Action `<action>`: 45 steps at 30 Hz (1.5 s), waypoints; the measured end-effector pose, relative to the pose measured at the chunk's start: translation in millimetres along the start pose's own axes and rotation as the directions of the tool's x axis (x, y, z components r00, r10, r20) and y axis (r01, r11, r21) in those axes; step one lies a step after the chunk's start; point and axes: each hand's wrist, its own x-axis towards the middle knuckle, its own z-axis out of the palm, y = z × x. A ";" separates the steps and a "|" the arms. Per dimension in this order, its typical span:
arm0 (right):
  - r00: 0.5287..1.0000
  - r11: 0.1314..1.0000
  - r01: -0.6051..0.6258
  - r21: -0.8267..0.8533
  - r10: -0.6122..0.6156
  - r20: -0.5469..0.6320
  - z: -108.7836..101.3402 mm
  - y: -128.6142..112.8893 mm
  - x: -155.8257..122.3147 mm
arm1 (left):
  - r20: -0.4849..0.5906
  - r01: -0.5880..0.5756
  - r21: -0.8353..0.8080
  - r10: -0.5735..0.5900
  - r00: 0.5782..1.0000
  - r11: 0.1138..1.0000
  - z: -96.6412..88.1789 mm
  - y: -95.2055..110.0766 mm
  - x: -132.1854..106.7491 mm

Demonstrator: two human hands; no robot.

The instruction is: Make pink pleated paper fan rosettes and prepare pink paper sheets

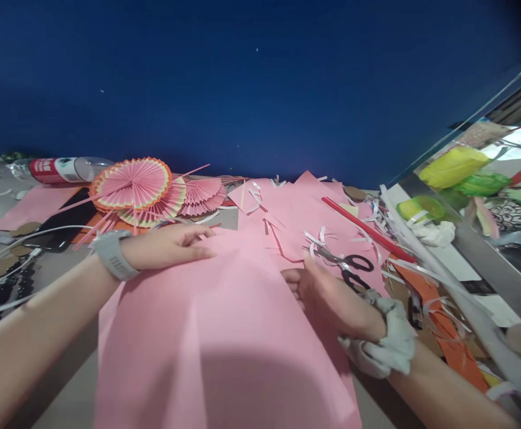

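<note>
A large sheet of pink paper (242,322) with soft creases spreads in front of me, its near part bulging upward. My left hand (171,245) lies at its far left edge, thumb stretched along the paper and fingers slightly bent, apart from the thumb. At the right edge, my right hand (321,292) has its fingers curled against the paper's margin; its thumb points up. Black-handled scissors (347,262) lie just beyond my right hand, among white paper strips. More pink paper (305,205) lies behind, with scraps on it.
Pleated paper fans (130,185) stand at the back left near a plastic bottle (66,170) and a black phone (64,223). A red strip (368,229) lies at the right, near orange paper (443,328). A box (502,280) holds bright packets. A blue partition (260,89) rises behind.
</note>
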 end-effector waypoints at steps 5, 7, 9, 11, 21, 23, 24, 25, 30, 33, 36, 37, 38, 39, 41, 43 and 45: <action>0.963 0.970 -0.209 0.121 0.183 0.198 -6.8 11.7 2.3 | -0.063 0.002 0.148 0.008 0.998 0.989 33.7 3.4 9.2; 0.922 0.929 -0.331 0.166 0.280 0.267 -9.1 12.8 -2.9 | -0.078 0.015 0.175 -0.002 0.997 0.984 40.7 3.9 5.8; 0.877 0.892 -0.413 0.186 0.334 0.346 -13.5 14.1 -8.6 | -0.080 0.028 0.200 -0.012 0.997 0.979 45.5 4.2 -0.9; 0.855 0.889 -0.431 0.155 0.348 0.385 -19.4 15.3 -12.0 | -0.079 0.034 0.223 -0.017 0.997 0.974 51.5 4.7 -7.7; 0.969 0.956 0.097 -0.276 -0.027 0.245 16.8 -19.8 71.8 | -0.211 0.044 0.371 0.038 0.977 0.928 92.7 3.3 -6.3; 0.961 0.950 0.139 -0.281 -0.061 0.269 36.1 -27.3 97.9 | -0.212 0.023 0.392 0.066 0.975 0.920 94.1 2.5 -6.1; 0.959 0.947 0.145 -0.285 -0.064 0.275 44.8 -29.8 108.8 | -0.211 0.014 0.402 0.078 0.974 0.916 94.4 2.2 -6.2; 0.960 0.946 0.141 -0.292 -0.058 0.275 52.5 -31.8 117.7 | -0.213 0.008 0.410 0.087 0.973 0.912 94.6 1.8 -6.4; 0.974 0.966 0.070 -0.250 -0.012 0.226 73.9 -34.3 132.8 | -0.233 -0.004 0.435 0.116 0.966 0.901 96.6 -0.4 -6.0; 0.986 0.992 0.018 -0.129 0.004 0.164 72.1 -26.6 131.2 | -0.242 -0.001 0.433 0.118 0.963 0.902 98.4 -1.8 -5.1; 0.995 0.996 -0.054 0.067 0.048 0.085 60.0 -12.6 132.9 | -0.252 0.002 0.414 0.113 0.961 0.910 99.2 -3.2 -4.4; 0.996 0.987 -0.080 0.140 0.073 0.054 54.9 -8.0 133.7 | -0.256 0.002 0.405 0.111 0.960 0.914 99.0 -3.8 -4.3; 0.995 0.972 -0.102 0.210 0.099 0.022 49.9 -4.1 133.9 | -0.258 0.000 0.394 0.111 0.960 0.919 98.6 -4.6 -4.4; 0.993 0.955 -0.116 0.272 0.121 -0.002 45.3 -1.5 132.8 | -0.260 -0.003 0.381 0.110 0.959 0.925 98.0 -5.3 -4.5; 0.988 0.924 -0.134 0.359 0.153 -0.024 38.3 -0.9 125.4 | -0.261 -0.013 0.352 0.111 0.959 0.936 96.8 -6.8 -5.0; 0.988 0.914 -0.142 0.381 0.155 -0.004 35.0 -6.8 110.6 | -0.259 -0.026 0.321 0.115 0.959 0.947 95.9 -7.9 -5.6; 0.991 0.929 -0.130 0.345 0.112 0.072 34.7 -16.2 91.6 | -0.254 -0.042 0.291 0.120 0.960 0.956 95.8 -8.4 -5.9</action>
